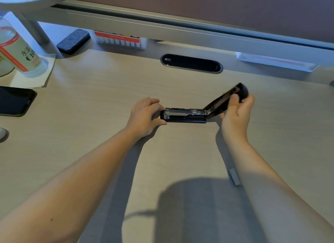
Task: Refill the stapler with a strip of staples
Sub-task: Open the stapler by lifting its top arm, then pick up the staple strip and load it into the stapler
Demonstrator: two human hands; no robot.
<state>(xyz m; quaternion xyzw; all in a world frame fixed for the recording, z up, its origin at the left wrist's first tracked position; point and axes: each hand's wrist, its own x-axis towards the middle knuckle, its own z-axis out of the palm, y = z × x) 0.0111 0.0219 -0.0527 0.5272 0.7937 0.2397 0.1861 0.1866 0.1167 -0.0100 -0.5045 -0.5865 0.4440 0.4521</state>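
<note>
The stapler point(186, 115) lies mid-worktop point(101, 101), its lid point(226, 99) swung up to the right; the left hand point(144, 114) pinches the front end, the right hand point(236, 110) grips the raised lid; the metal channel looks bare, though I cannot be sure; a staple strip point(234, 176) lies near the right forearm; best to keep the base pinned and open the lid fully before fetching the strip; the pale wood-grain worktop carries a phone point(15, 101), bottle point(16, 51) and eraser point(73, 41) at the left, beneath a grey rail
</note>
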